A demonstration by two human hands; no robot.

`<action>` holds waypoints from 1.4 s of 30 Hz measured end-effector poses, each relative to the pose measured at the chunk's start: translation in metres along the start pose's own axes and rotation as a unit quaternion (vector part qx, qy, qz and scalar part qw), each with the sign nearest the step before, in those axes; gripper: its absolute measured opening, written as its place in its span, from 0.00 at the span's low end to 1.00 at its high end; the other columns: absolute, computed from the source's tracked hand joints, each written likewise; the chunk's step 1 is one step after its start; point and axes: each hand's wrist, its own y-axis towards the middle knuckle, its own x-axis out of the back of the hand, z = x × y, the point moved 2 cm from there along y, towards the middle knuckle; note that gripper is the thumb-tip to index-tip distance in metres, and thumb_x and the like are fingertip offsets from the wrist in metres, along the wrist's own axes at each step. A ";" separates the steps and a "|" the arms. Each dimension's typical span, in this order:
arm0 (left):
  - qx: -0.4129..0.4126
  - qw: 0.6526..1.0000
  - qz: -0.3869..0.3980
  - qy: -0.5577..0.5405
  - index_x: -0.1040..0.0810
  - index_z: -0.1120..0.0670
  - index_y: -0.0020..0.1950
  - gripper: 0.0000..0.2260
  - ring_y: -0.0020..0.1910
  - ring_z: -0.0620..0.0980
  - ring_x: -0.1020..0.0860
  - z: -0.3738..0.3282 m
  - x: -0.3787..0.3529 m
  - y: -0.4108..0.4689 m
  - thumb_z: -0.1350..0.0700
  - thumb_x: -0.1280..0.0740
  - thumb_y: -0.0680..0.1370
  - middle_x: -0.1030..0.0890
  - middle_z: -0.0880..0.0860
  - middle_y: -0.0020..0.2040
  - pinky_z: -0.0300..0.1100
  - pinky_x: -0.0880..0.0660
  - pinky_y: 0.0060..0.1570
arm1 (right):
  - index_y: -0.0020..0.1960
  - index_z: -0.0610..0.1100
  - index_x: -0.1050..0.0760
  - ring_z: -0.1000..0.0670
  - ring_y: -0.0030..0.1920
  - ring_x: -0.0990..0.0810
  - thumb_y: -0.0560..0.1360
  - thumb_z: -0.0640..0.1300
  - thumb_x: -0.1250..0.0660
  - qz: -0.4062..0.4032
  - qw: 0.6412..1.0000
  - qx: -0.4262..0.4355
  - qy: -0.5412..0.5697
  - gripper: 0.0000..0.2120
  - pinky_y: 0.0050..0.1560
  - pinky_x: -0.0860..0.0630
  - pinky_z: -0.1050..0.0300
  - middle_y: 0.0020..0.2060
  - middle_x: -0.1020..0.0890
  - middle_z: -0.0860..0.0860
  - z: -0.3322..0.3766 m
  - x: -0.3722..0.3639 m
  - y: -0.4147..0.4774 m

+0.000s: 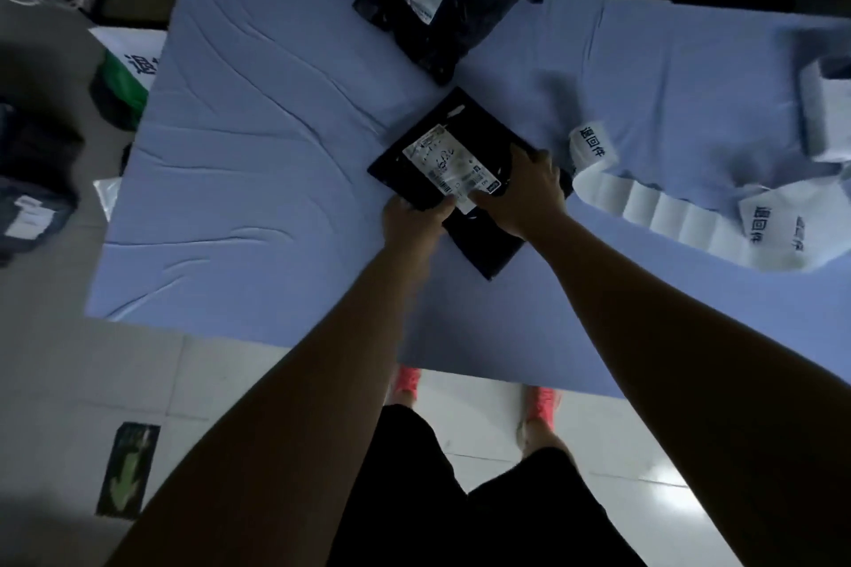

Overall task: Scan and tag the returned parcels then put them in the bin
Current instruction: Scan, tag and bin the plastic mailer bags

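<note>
A flat black parcel [433,129] with a white shipping label lies at the middle of the blue-covered table [258,143]. My left hand [410,216] grips its near left edge. My right hand [525,193] presses on its right side, thumb on the label's lower corner. A second black parcel [437,9] with a white label lies at the table's far edge. A strip of white tags [663,207] with printed characters curls across the table to the right of my right hand.
A white device [829,115], blurred, stands at the right edge. Dark parcels [32,180] are piled on the floor at left, beside a green and white bag [124,78]. A green arrow mark [129,470] is on the tiled floor.
</note>
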 end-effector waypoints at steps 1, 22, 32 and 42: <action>-0.014 1.000 -0.010 0.005 0.25 0.61 0.68 0.23 0.57 0.53 0.19 0.000 -0.008 -0.004 0.60 0.23 0.75 0.19 0.57 0.63 0.38 0.21 0.49 | 0.80 0.46 0.41 0.34 0.73 0.35 0.71 0.63 0.26 0.005 1.000 0.016 0.008 0.46 0.70 0.30 0.39 0.72 0.36 0.37 -0.004 0.003 0.004; -0.295 0.946 0.109 -0.077 0.26 0.52 0.66 0.19 0.60 0.50 0.18 -0.036 -0.093 -0.215 0.64 0.28 0.78 0.17 0.52 0.60 0.45 0.19 0.57 | 0.69 0.53 0.26 0.53 0.49 0.17 0.68 0.60 0.21 -0.070 0.946 0.081 0.305 0.33 0.53 0.17 0.46 0.47 0.19 0.56 -0.182 0.162 -0.150; -0.259 0.945 0.167 0.113 0.35 0.44 0.71 0.35 0.58 0.37 0.24 0.079 -0.210 -0.264 0.62 0.24 0.70 0.24 0.38 0.59 0.34 0.26 0.52 | 0.71 0.42 0.26 0.45 0.46 0.13 0.67 0.47 0.17 -0.065 0.921 -0.081 0.375 0.36 0.51 0.16 0.42 0.45 0.14 0.45 -0.348 0.146 -0.225; -0.212 0.959 0.047 0.182 0.33 0.54 0.73 0.32 0.64 0.52 0.25 0.111 -0.286 -0.246 0.68 0.25 0.72 0.23 0.52 0.63 0.45 0.24 0.59 | 0.72 0.44 0.28 0.42 0.66 0.24 0.72 0.52 0.24 -0.126 0.988 0.027 0.086 0.32 0.63 0.27 0.50 0.64 0.22 0.44 -0.443 0.179 -0.172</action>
